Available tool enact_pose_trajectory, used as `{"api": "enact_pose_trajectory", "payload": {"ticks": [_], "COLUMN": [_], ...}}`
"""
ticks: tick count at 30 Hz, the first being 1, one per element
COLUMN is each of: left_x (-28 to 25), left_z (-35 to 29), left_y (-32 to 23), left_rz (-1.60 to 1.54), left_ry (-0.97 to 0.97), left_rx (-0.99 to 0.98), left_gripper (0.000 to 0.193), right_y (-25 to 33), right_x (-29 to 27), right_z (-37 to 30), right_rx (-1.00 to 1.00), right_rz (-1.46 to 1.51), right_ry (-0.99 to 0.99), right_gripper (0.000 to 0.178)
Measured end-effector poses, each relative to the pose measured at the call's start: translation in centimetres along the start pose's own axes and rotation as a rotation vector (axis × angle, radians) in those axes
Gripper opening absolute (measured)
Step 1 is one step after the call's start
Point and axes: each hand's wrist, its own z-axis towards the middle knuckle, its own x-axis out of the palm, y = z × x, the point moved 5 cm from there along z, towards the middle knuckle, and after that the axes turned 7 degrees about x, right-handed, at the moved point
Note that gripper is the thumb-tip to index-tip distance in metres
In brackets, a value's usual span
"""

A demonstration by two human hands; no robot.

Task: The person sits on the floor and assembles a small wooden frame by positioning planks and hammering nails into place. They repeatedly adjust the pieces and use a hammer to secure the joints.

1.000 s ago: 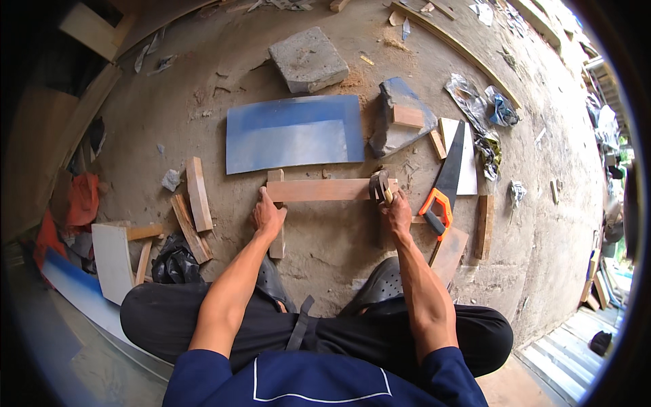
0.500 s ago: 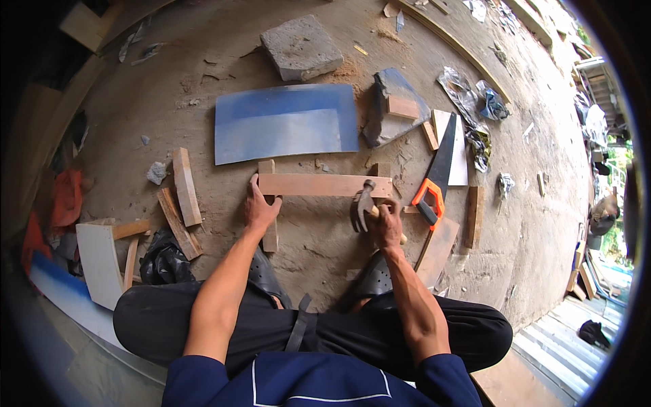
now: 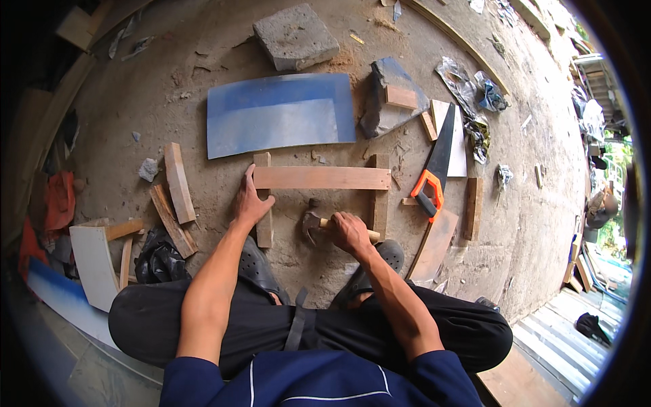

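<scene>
Head view: the reddish board (image 3: 319,178) lies crosswise on the ground over two wooden strips — a left strip (image 3: 265,227) and a right strip (image 3: 380,214) — one beneath each end. The left hand (image 3: 251,205), thumb spread wide from the fingers, touches the board's left end. The right hand (image 3: 350,234), nearer the person than the board, holds a hammer (image 3: 311,222) by its handle. Beyond the board lies a blue-and-white panel (image 3: 281,117); right of it, a handsaw (image 3: 441,154).

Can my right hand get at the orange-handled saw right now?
Likely yes: the saw lies uncovered off to the right, though your right hand may first have to put down the hammer.
</scene>
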Motion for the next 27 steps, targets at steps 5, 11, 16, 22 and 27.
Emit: {"api": "enact_pose_trajectory", "payload": {"ticks": [5, 11, 16, 22, 27], "left_x": [0.6, 2.0, 3.6, 3.5, 3.4], "left_z": [0.0, -0.7, -0.9, -1.3, -2.0], "left_y": [0.7, 0.2, 2.3, 1.9, 1.1], "left_rz": [-0.044, -0.158, -0.100, -0.031, -0.063], "left_ry": [-0.034, -0.085, -0.076, -0.165, -0.264], "left_rx": [0.002, -0.086, -0.203, -0.178, -0.195], "left_gripper": [0.097, 0.095, 0.094, 0.091, 0.086], "right_y": [-2.0, -9.4, -10.2, -10.5, -9.3], "right_x": [-5.5, -7.5, -5.6, -5.1, -4.8], "right_z": [1.7, 2.9, 3.8, 4.0, 4.0], "right_rx": [0.149, 0.488, 0.343, 0.354, 0.450], "right_rz": [-0.118, 0.053, 0.410, 0.409, 0.397], "right_ry": [-0.450, -0.453, -0.340, -0.392, -0.418], "right_gripper": [0.044, 0.101, 0.088, 0.080, 0.078]}}
